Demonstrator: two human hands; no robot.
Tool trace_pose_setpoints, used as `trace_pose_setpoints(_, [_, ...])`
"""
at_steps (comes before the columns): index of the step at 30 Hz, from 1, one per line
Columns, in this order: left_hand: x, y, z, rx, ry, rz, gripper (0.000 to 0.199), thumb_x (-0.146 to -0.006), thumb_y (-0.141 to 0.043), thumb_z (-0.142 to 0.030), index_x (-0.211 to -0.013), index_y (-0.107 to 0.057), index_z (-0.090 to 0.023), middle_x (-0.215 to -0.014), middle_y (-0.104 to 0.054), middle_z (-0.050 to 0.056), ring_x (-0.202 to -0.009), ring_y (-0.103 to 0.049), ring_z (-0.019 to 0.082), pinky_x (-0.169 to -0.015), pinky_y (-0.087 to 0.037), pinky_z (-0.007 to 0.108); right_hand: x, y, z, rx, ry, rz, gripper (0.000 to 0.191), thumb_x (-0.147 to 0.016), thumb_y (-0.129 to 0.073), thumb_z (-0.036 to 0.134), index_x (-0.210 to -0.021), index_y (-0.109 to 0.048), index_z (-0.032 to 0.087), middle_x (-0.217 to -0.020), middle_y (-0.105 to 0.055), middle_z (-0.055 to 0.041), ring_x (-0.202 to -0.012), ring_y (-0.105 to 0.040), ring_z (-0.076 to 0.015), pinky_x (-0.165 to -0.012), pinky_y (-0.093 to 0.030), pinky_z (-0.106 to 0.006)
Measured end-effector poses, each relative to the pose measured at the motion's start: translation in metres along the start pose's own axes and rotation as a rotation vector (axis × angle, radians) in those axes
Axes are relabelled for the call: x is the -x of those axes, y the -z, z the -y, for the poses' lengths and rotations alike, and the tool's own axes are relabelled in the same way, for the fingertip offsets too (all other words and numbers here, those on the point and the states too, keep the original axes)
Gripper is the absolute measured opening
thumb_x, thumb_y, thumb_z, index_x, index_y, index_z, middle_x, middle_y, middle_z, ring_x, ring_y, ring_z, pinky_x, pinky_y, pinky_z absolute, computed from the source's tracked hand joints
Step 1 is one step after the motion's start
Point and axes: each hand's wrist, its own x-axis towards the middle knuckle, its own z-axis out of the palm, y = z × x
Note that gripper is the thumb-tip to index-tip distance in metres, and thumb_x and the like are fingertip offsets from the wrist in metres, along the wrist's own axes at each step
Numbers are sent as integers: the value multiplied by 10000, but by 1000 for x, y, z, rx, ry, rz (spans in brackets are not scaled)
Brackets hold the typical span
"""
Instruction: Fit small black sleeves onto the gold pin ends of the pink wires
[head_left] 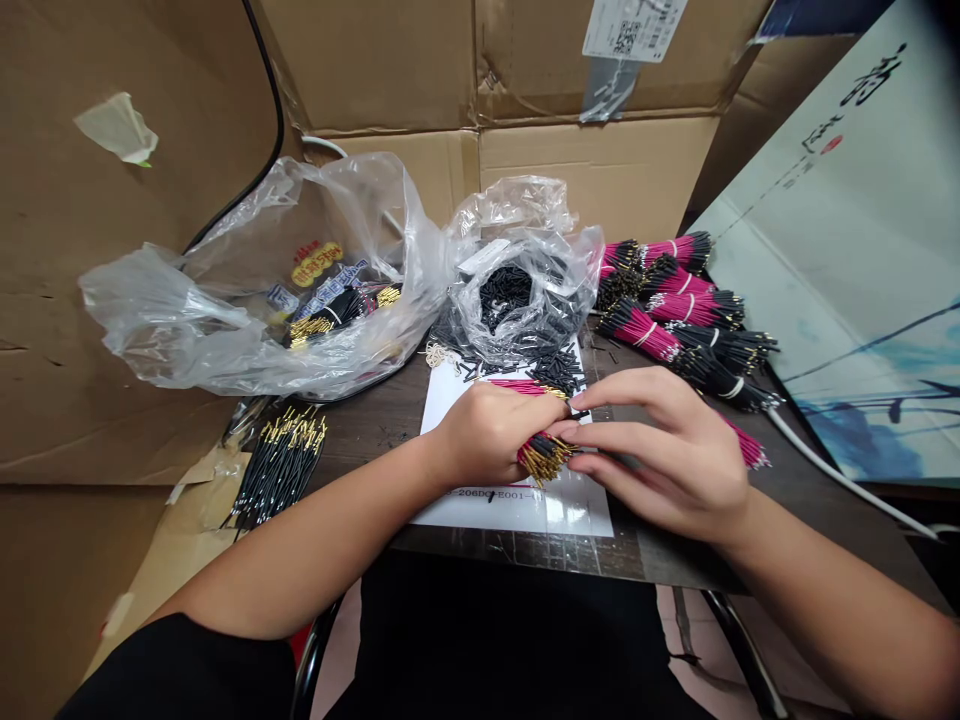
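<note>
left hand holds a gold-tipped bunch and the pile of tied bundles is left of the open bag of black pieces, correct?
No: the pile of tied bundles is right of the open bag of black pieces, as the head view shows. The left hand does hold a gold-tipped bunch.

Bags block ahead; bundles crowd right; left tabletop seems passable.
</note>
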Motion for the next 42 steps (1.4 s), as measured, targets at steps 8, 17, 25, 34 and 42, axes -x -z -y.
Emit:
trace_pose_setpoints(8, [2, -2, 3, -40, -11, 20, 264, -885, -542, -423, -885, -564, -159, -746, -679, 40, -688, -660, 152, -644, -494, 253, 3, -4, 0, 56, 9, 36, 294, -764, -698, 186, -1051, -662, 237, -1079, -653, -74, -996, -619, -231, -839, -528, -407])
trace_pose_setpoints(17, [0, -3, 1, -20, -12, 39, 146, -862, -536, -300, -870, -573, -159, -693, -656, 15, -608, -616, 128, -573, -429, 241, 2, -5, 1, 38, 15, 80, 276, -771, -659, 162, -1042, -643, 212, -1194, -597, -100, -1069, -577, -252, -897, -507, -450])
trace_pose_setpoints(25, [-3, -2, -1, 156, 49, 64, 175, -881, -523, -326, -785, -550, -183, -666, -623, 6, -614, -597, 123, -576, -423, 229, -1, -8, 5, -112, -107, 75, 198, -827, -608, 195, -1018, -633, 240, -1235, -566, -93, -1122, -550, -256, -934, -487, -472])
trace_pose_setpoints(34, [-8, 4, -9, 287, 191, -45, 141, -889, -556, -254, -804, -606, -153, -681, -634, 8, -596, -556, 83, -586, -427, 194, 0, -3, -10, -40, -197, -40, 185, -806, -654, 199, -988, -660, 230, -993, -668, -60, -942, -624, -216, -863, -503, -416])
trace_pose_setpoints(42, [-9, 6, -8, 333, 206, 3, 171, -891, -545, -252, -782, -626, -148, -676, -638, 5, -597, -553, 78, -603, -434, 187, 2, -7, -11, -131, -186, -71, 238, -791, -679, 150, -1011, -666, 238, -889, -702, -24, -845, -648, -187, -860, -512, -393])
